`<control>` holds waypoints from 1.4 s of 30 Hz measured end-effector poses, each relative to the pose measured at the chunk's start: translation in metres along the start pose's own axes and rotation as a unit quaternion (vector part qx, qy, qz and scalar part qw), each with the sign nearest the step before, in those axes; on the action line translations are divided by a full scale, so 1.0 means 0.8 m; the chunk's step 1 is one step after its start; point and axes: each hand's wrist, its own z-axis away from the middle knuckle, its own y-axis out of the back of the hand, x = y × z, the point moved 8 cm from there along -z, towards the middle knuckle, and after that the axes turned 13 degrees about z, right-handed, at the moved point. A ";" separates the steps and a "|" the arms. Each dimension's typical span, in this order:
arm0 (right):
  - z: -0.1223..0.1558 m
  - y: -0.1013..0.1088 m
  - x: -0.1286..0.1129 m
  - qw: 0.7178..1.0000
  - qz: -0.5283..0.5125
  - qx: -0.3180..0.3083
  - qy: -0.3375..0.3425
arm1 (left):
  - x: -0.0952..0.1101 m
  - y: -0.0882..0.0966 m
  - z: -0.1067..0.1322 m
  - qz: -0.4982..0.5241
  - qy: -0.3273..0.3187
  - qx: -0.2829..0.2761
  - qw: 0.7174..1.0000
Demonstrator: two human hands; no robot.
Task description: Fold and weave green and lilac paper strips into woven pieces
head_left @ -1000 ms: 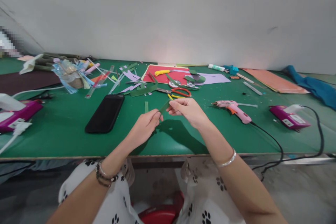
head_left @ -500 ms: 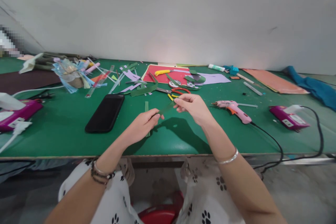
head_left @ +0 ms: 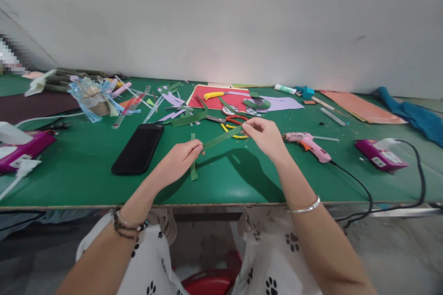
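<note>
A narrow green paper strip stretches between my two hands, a little above the green table. My left hand pinches its near left end. My right hand pinches its far right end, just in front of the orange-handled scissors. Another green strip lies flat on the table beneath my left hand's fingers.
A black phone lies to the left. A pink glue gun with a black cord is right of my right hand. Purple devices sit at both sides. Red and lilac paper, cut strips and a ribbon bundle clutter the back.
My hands have drawn apart, the right one moving right and away, the left one slightly left, so the green strip between them now shows much longer and taut.
</note>
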 end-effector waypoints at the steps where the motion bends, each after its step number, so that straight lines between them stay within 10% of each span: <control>1: 0.003 0.002 -0.012 0.997 0.058 0.020 0.050 | 0.002 -0.001 0.000 -0.035 -0.014 0.000 0.999; 8: 0.045 -0.059 -0.073 0.929 0.207 -0.129 0.279 | 0.017 -0.018 0.001 -0.168 -0.046 -0.016 0.985; 12: 0.051 -0.078 -0.071 0.920 0.195 -0.205 0.270 | 0.016 -0.013 0.001 -0.108 -0.046 -0.001 0.993; 23: 0.044 -0.069 -0.067 0.940 0.172 -0.173 0.239 | 0.007 0.004 0.000 0.153 0.006 0.041 0.987; 42: 0.046 -0.081 -0.064 0.936 0.131 -0.232 0.231 | 0.001 0.014 -0.001 0.228 0.055 0.116 0.965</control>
